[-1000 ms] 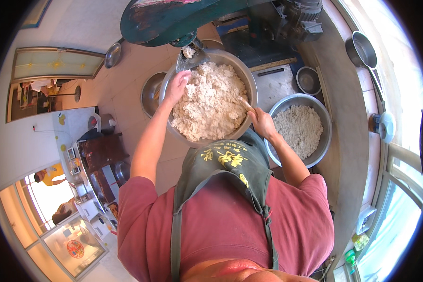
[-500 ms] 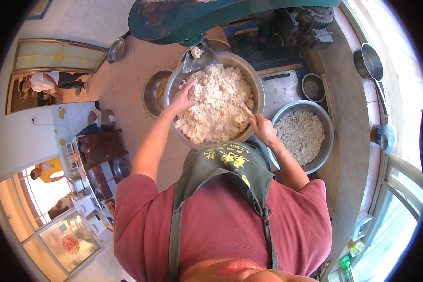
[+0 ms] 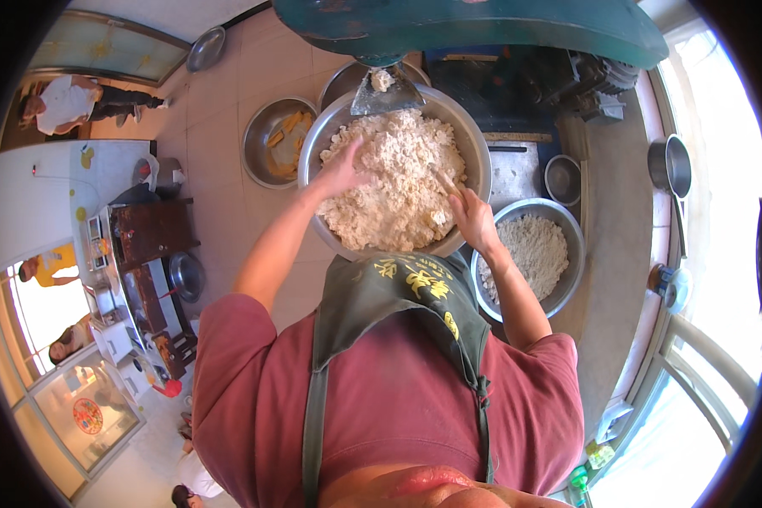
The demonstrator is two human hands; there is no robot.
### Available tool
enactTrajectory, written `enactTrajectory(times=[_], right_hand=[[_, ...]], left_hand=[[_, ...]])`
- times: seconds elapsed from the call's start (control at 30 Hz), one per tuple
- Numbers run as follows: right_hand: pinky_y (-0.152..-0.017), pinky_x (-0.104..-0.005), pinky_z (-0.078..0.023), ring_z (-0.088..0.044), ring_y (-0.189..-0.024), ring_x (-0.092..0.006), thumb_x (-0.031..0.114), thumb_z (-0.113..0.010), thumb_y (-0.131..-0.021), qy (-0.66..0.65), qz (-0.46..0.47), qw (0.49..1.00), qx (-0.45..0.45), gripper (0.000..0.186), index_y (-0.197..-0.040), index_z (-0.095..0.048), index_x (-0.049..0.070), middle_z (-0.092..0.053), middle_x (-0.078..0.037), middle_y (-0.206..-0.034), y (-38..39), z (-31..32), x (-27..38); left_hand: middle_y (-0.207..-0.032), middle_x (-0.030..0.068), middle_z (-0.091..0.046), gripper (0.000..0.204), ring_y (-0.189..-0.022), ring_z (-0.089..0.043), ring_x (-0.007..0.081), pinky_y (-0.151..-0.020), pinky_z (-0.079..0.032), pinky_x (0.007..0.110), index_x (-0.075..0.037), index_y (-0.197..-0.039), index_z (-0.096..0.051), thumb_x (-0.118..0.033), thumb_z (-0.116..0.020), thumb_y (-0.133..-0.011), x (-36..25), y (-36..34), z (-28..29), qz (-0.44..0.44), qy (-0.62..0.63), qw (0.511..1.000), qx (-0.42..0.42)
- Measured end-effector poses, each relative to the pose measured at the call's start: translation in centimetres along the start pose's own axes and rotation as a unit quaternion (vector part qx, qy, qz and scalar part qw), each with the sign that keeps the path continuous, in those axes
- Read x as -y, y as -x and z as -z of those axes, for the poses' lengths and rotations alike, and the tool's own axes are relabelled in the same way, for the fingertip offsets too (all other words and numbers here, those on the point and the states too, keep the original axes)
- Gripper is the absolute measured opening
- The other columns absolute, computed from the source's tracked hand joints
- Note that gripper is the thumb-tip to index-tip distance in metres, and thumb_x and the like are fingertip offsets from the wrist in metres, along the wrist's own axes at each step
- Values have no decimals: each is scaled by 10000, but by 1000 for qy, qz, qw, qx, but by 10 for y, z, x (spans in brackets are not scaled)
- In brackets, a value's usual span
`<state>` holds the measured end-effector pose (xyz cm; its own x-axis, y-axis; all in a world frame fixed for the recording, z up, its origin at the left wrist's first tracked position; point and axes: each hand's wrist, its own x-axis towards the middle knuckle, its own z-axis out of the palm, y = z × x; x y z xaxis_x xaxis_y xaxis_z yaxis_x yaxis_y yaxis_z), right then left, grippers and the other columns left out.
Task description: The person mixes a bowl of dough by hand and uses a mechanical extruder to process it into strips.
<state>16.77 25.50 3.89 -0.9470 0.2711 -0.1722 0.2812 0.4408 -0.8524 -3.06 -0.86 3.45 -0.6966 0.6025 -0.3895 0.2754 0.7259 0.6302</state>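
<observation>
A large metal bowl [image 3: 483,161] brims with crumbly, pale dough [image 3: 394,186]. At its left side my left hand [image 3: 340,173] lies against the crumbs with fingers apart, slightly blurred, holding nothing. My right hand [image 3: 474,218] is closed round the handle of a short, pale tool [image 3: 442,179] at the bowl's right side. The tool's far end dips into the crumbs, so its kind is hidden. Above the far rim juts a metal chute [image 3: 388,95] with a lump of dough on it, fixed below a green machine [image 3: 483,30].
On the right stands a second metal bowl [image 3: 577,271] of pale crumbs, near a small empty pan [image 3: 562,179]. Left of the large bowl, a metal basin [image 3: 254,152] holds yellowish strips. A long-handled pot [image 3: 670,167] is by the window. Other people are farther off at left.
The view has shifted, and the big bowl sits slightly farther right in it. My left hand has moved inward over the dough; my right hand still grips the tool.
</observation>
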Motion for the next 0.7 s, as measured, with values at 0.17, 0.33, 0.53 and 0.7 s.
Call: enactTrajectory(times=[0.17, 0.33, 0.53, 0.7], right_hand=[[-697, -513, -511, -640, -781, -467, 267, -590, -949, 114, 89, 990, -9, 296, -887, -591, -23, -654, -281, -799, -88, -14, 36], [-721, -512, -546, -681, -807, -424, 300, -499, -955, 289, 84, 953, 35, 319, -891, -642, 22, -692, -253, -841, -193, -57, 81], [-516, -433, -543, -703, -698, -283, 202, -502, -958, 423, 159, 890, 69, 187, -1043, -630, 95, -696, -158, -792, -250, -92, 66], [-635, -494, -577, -712, -745, -375, 318, -463, -1009, 417, 146, 897, -8, 365, -920, -628, 5, -696, -223, -740, -242, -79, 84]], left_hand=[[-1522, 204, -344, 921, -1439, -282, 351, -1189, -263, 444, 38, -1468, -300, -308, -783, -764, 29, 43, -47, -65, -212, 975, -26], [-1364, 174, -487, 708, -1337, -393, 348, -1102, -332, 469, -4, -1317, -494, -256, -789, -725, 48, 47, -71, -130, -131, 972, -147], [-1319, 166, -508, 611, -1268, -460, 366, -1050, -397, 451, -62, -1319, -509, -188, -756, -774, 65, 43, -68, -41, 78, 989, -117], [-1286, 212, -500, 629, -1185, -528, 364, -989, -460, 430, -15, -1365, -452, 1, -666, -774, 45, 37, -38, -30, 140, 979, -148]])
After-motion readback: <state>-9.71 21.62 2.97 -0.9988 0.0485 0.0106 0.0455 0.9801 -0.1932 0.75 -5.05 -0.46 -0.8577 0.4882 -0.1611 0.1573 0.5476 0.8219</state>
